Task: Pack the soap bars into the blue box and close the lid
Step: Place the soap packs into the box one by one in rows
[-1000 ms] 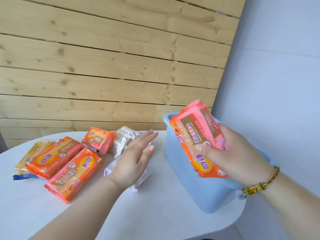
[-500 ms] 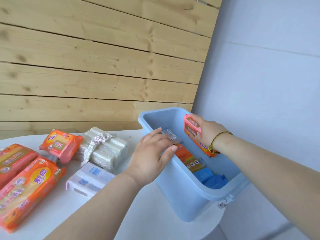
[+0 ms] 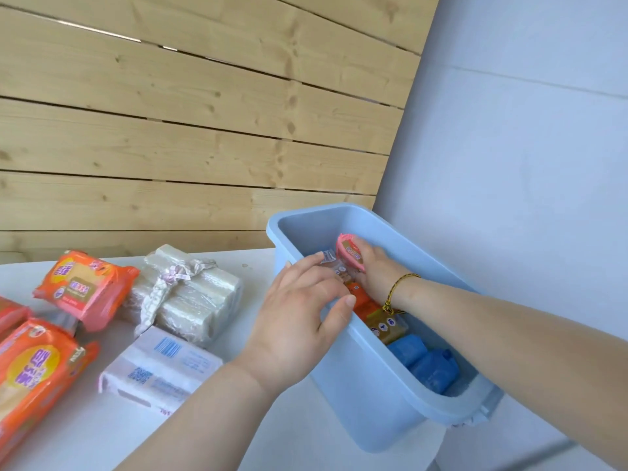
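Observation:
The blue box [image 3: 367, 389] stands open at the table's right edge. My right hand [image 3: 375, 271] is deep inside it, shut on a pink-orange soap pack [image 3: 350, 254] held upright. My left hand [image 3: 299, 314] rests over the box's near rim, fingers curled on it and touching a clear-wrapped bar inside. Orange soap [image 3: 370, 311] and blue bars [image 3: 428, 365] lie in the box. On the table wait an orange pack [image 3: 85, 287], a clear-wrapped white bundle [image 3: 190, 300], a white boxed soap [image 3: 159, 368] and a large orange pack [image 3: 34, 379].
The white round table [image 3: 258, 436] ends just under the box's right side. A wooden plank wall [image 3: 204, 130] rises behind and a pale blue wall [image 3: 526, 164] stands close on the right. Another orange pack [image 3: 10, 314] shows at the left border.
My right hand carried the pink-orange pack from above the box down into it. My left hand moved from the table to the box's near rim.

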